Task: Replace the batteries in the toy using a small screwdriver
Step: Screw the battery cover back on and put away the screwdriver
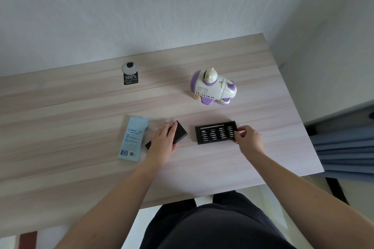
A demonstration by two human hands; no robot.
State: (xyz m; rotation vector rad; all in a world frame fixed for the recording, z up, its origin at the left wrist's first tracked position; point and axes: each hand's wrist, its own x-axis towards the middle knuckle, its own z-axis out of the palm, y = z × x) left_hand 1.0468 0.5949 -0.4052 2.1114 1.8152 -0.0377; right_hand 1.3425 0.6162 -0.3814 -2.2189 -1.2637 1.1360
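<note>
A white and purple toy [213,87] stands on the wooden table [81,127], beyond my hands. In front of it lies a black tray of screwdriver bits [214,133], open face up. My right hand [248,139] grips the tray's right end with thumb and fingers. To the left, my left hand [164,143] rests on a black case sleeve [179,132] lying at an angle, fingers wrapped over it. A light blue battery pack [132,140] lies flat just left of the sleeve.
A round grey cable grommet with a black "100%" sticker [130,74] sits near the table's back edge. The white wall rises behind the table. The table's right edge drops off to blue fabric [344,147]. My dark-clothed lap is below the front edge.
</note>
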